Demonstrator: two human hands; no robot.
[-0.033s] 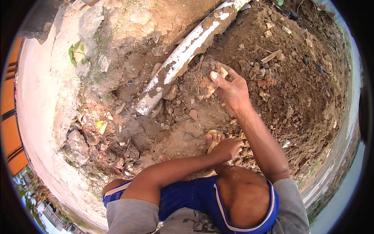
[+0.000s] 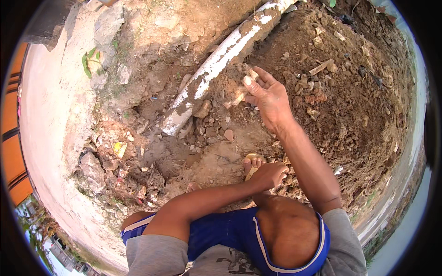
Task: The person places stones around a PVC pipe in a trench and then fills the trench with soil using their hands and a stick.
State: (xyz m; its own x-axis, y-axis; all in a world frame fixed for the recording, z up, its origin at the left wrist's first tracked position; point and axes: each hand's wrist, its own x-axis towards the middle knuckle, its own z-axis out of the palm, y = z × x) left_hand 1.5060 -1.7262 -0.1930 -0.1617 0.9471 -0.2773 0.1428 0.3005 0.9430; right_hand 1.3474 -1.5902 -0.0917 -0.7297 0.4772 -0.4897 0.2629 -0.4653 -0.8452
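Observation:
A rough brown lump of dirt-caked rubble (image 2: 228, 86) with pale edges is in my right hand (image 2: 271, 99). My thumb presses on its near face and the fingers reach behind it. The lump is just right of a dirt-smeared white pipe (image 2: 216, 64) lying slantwise on the ground, and overlaps its edge in the picture; whether they touch I cannot tell. My left hand (image 2: 269, 176) is curled closed above my sandalled foot (image 2: 253, 162), beside my bent knee. Nothing shows in its fingers.
A mound of loose soil and stones (image 2: 354, 101) rises on the right, a wood scrap (image 2: 321, 67) on it. Grey stone chunks (image 2: 92, 171) and a yellow wrapper (image 2: 120, 149) lie at left. A pale paved strip (image 2: 50, 124) runs beyond them. A small green plant (image 2: 87, 62) grows beside it.
My right hand has moved slightly left and up, carrying the lump closer to the pipe. The left hand stays where it was.

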